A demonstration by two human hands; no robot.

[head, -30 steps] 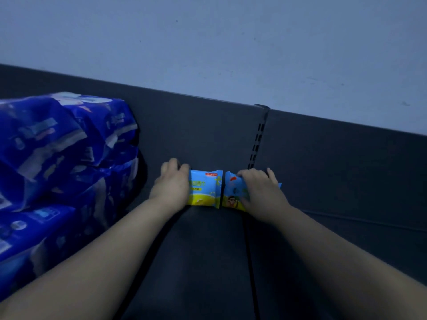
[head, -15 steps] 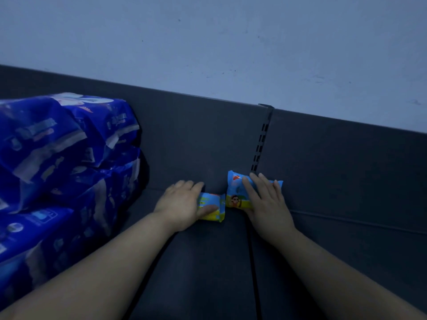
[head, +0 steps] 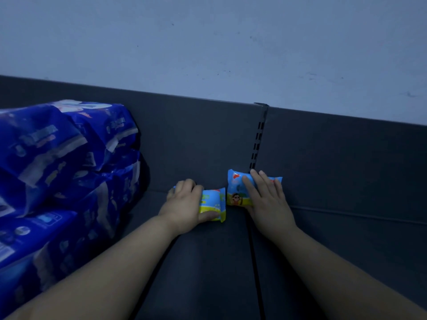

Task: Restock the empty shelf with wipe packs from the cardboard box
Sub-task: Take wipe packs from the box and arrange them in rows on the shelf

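Two wipe packs (head: 234, 192) beneath the hands (head: 265, 202)

The left wipe pack (head: 213, 202) and right wipe pack (head: 235, 190) are wrapped in thin printed plastic film, smooth with a soft sheen. The shelf (head: 208, 262), its back panel (head: 196, 139) and the slotted upright (head: 257, 144) look like dark painted metal, matt and even. The big blue packs (head: 57, 158) wear glossy, crinkled plastic film. The wall (head: 208, 42) is pale matt paint, lightly scuffed.

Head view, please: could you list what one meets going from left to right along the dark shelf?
Stacked blue packages → left hand → left wipe pack → right wipe pack → right hand.
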